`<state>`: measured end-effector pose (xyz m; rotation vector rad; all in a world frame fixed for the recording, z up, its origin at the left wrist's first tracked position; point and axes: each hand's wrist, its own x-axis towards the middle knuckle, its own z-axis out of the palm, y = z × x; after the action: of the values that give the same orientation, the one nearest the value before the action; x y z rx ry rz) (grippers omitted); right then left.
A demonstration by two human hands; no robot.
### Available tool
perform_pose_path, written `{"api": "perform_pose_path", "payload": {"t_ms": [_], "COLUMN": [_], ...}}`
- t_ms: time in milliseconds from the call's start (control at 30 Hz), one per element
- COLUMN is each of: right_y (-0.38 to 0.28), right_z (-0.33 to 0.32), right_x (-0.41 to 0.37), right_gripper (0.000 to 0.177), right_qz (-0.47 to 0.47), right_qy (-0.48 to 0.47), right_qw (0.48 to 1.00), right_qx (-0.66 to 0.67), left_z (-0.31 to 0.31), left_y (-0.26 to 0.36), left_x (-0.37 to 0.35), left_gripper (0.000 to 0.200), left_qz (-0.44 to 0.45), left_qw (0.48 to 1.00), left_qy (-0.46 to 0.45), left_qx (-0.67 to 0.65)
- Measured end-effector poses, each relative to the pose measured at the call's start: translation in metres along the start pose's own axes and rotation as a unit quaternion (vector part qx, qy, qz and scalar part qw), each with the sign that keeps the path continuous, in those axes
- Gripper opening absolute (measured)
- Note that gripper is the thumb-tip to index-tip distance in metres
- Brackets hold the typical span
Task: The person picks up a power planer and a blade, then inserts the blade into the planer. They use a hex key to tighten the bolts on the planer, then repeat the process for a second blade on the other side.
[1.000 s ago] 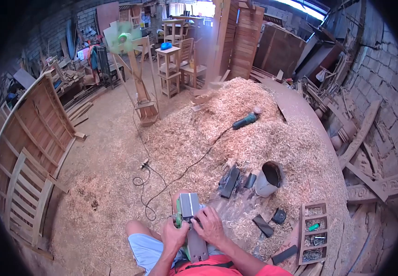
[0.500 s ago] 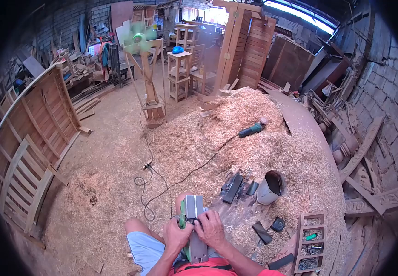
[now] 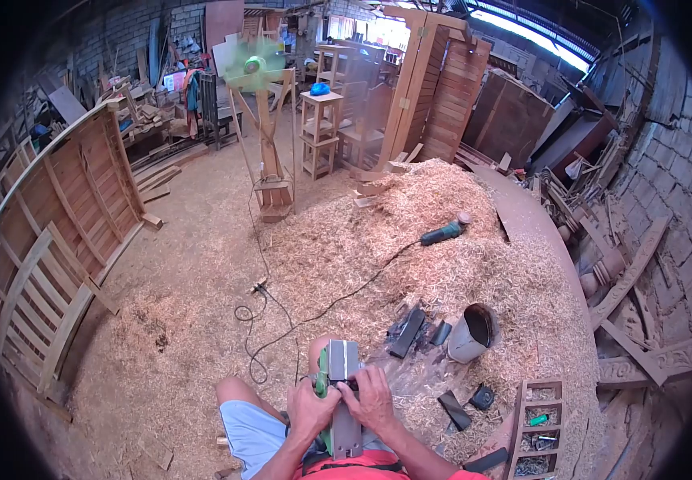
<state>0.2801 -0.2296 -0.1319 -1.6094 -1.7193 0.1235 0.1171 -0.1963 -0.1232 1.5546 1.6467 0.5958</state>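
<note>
Power tool (image 3: 346,432): green housing (image 3: 323,378), grey sole (image 3: 338,360) with pale lengthwise stripe (image 3: 345,356). Shorts (image 3: 251,432): light blue. Shirt (image 3: 354,472): red. Grinder (image 3: 442,234): dark teal. Shavings (image 3: 434,276): tan. Fan (image 3: 255,64): green.

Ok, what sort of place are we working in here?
Most likely a woodworking or furniture shop: there's a big heap of shavings, a corded power tool lying on it, and stacked wooden stools beyond.

Seen from a camera on the person's head, facing forward and down through a very wide lens with black, rounded corners. Nearest, at bottom centre, are the left hand (image 3: 311,410), right hand (image 3: 374,398) and blue shorts (image 3: 251,432). A wood-shavings heap (image 3: 434,196) sits mid-distance; the workshop's far end, up top, seems hazy.
</note>
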Motion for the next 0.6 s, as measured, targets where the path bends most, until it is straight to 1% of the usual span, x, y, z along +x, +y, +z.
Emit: {"api": "perform_pose_path", "payload": {"t_ms": [133,200,300,400,500,600], "right_y": [0.004,0.002,0.002,-0.002,-0.001,-0.001], "right_z": [0.002,0.003,0.002,-0.004,-0.003,-0.006], "right_x": [-0.004,-0.001,-0.001,0.001,0.003,0.001], "right_gripper": [0.021,0.021,0.020,0.019,0.018,0.018], "right_qz": [-0.011,0.001,-0.017,-0.003,-0.001,-0.010], "right_qy": [-0.020,-0.024,-0.004,-0.045,-0.027,-0.047], "right_qw": [0.999,0.999,0.999,0.998,1.000,0.999], "right_qx": [-0.032,-0.041,-0.028,-0.040,-0.011,-0.016], "left_z": [0.006,0.005,0.004,0.008,0.010,0.010], "left_y": [-0.008,-0.004,-0.008,-0.014,-0.013,-0.016], "left_x": [0.000,-0.001,0.003,0.002,0.003,0.003], "left_gripper": [0.054,0.053,0.052,0.051,0.050,0.049], "left_qz": [0.014,0.008,0.019,0.020,0.021,0.018], "left_qw": [0.999,1.000,1.000,1.000,1.000,1.000], "left_qy": [0.024,0.006,0.010,0.015,0.012,0.023], "left_qx": [0.020,0.001,-0.003,-0.009,-0.019,-0.009]}}
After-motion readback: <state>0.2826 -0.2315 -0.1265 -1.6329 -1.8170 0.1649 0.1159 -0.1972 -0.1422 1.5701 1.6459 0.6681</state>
